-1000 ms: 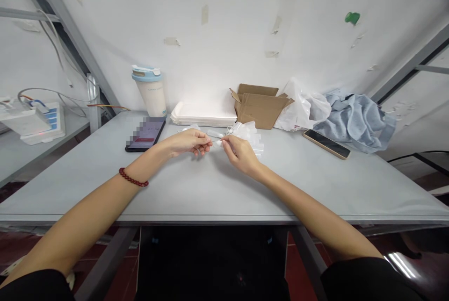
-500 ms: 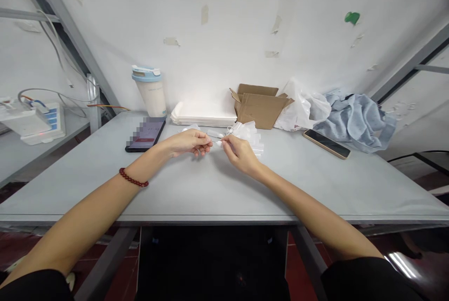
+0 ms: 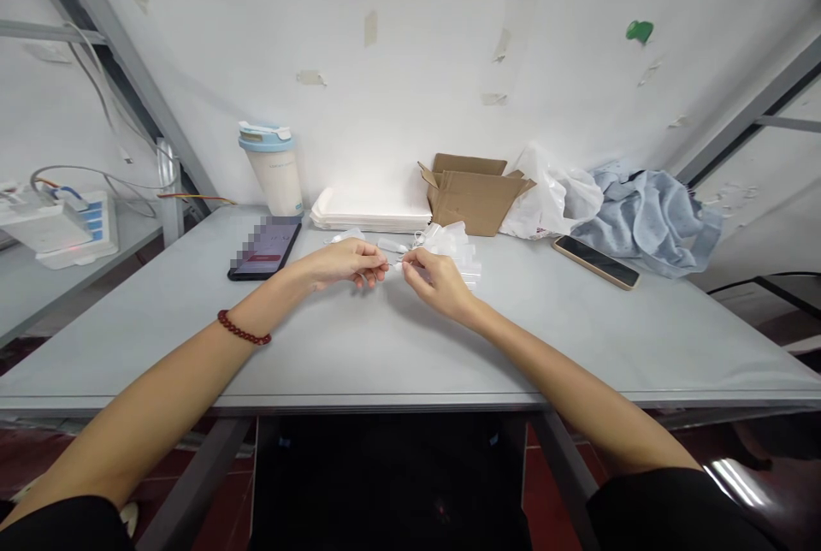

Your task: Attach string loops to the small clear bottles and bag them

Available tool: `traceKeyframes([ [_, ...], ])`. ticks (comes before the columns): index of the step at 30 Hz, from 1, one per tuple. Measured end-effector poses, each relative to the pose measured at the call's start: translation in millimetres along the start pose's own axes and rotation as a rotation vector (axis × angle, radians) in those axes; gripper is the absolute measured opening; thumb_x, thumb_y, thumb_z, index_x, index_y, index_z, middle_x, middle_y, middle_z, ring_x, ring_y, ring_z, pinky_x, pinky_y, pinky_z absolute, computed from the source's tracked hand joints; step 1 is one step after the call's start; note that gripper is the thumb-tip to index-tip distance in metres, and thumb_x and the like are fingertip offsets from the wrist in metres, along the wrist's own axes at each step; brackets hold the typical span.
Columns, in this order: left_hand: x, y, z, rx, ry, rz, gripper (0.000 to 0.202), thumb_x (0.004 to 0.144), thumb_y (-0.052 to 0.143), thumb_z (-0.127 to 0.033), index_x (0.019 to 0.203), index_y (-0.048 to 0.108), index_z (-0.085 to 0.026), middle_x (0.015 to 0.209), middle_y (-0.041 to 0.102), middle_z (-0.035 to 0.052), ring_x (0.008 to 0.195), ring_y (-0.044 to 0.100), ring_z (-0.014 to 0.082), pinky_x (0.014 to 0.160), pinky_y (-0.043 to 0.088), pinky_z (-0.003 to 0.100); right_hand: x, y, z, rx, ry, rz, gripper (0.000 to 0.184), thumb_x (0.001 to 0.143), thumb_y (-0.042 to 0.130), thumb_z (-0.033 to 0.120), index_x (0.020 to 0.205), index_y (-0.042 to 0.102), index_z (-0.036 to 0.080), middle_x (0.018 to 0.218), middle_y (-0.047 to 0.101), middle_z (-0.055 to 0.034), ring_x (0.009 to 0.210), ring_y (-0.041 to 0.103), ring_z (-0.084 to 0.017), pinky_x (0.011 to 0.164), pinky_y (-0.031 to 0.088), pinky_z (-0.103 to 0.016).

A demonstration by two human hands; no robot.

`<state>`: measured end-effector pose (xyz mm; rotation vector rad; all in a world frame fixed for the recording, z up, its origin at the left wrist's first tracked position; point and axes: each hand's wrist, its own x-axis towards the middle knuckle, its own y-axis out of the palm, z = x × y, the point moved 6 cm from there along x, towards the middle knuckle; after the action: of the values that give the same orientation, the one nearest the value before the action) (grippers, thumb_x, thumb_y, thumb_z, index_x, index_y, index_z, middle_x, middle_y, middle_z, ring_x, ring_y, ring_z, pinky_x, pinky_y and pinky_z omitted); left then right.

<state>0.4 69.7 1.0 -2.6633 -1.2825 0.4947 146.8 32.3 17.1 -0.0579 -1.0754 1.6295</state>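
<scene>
My left hand (image 3: pixel 346 263), with a dark red bead bracelet on its wrist, pinches a thin wire-like piece (image 3: pixel 391 263) between thumb and forefinger; the other fingers curl loosely. Facing it, my right hand (image 3: pixel 440 284) has thumb and forefinger closed on a small white piece (image 3: pixel 398 267). The two pieces meet or nearly meet in the gap between my fingertips; both are too small to name. Just behind my right hand lies a pile of clear and white plastic pieces (image 3: pixel 454 241). More clear plastic (image 3: pixel 346 235) shows beyond my left hand.
A stack of white trays (image 3: pixel 372 210) and an open cardboard box (image 3: pixel 478 200) stand along the wall. To the left are a lidded cup (image 3: pixel 275 174) and a tablet (image 3: pixel 266 247). On the right lie a white plastic bag (image 3: pixel 552 196), a phone (image 3: pixel 596 263) and blue cloth (image 3: pixel 660 217).
My right hand has shifted slightly left, bringing the white piece closer to my left fingertips. My left hand has stayed almost in place.
</scene>
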Motion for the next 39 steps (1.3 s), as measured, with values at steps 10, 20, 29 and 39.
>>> traceKeyframes([
  [10, -7.4, 11.3, -12.5, -0.004, 0.032, -0.069, 0.026, 0.08, 0.06, -0.038, 0.069, 0.06, -0.014, 0.072, 0.061, 0.0025, 0.059, 0.054, 0.01, 0.055, 0.041, 0.024, -2.0, 0.7, 2.2, -0.064, -0.044, -0.04, 0.016, 0.086, 0.043, 0.028, 0.084, 0.054, 0.017, 0.062, 0.053, 0.0006, 0.053, 0.043, -0.011, 0.054, 0.033, -0.023],
  [20, -17.7, 29.4, -18.7, -0.216, -0.012, -0.244, 0.014, 0.08, 0.055, -0.024, 0.07, 0.055, -0.014, 0.067, 0.059, 0.0, 0.061, 0.055, 0.0097, 0.058, 0.041, 0.024, -4.4, 2.3, 2.3, -0.185, -0.109, -0.108, 0.018, 0.088, 0.041, 0.029, 0.09, 0.053, 0.017, 0.072, 0.06, -0.0057, 0.062, 0.052, -0.015, 0.059, 0.039, -0.025],
  [29, -12.4, 12.3, -27.7, 0.148, 0.205, -0.37, 0.02, 0.082, 0.051, -0.031, 0.073, 0.058, -0.015, 0.072, 0.063, 0.0034, 0.07, 0.059, 0.0149, 0.062, 0.044, 0.027, 0.4, 1.2, -3.8, -0.082, -0.008, -0.02, 0.023, 0.092, 0.04, 0.034, 0.102, 0.051, 0.016, 0.092, 0.063, -0.0094, 0.08, 0.057, -0.018, 0.071, 0.042, -0.03],
  [39, -24.0, 11.0, -50.4, 0.574, 0.441, -0.495, 0.023, 0.086, 0.045, -0.033, 0.084, 0.062, -0.017, 0.086, 0.068, 0.0043, 0.08, 0.058, 0.0174, 0.067, 0.041, 0.027, 5.3, -2.4, -14.8, -0.108, -0.04, -0.06, 0.026, 0.093, 0.042, 0.036, 0.1, 0.053, 0.015, 0.089, 0.059, -0.0101, 0.08, 0.054, -0.02, 0.068, 0.042, -0.03],
])
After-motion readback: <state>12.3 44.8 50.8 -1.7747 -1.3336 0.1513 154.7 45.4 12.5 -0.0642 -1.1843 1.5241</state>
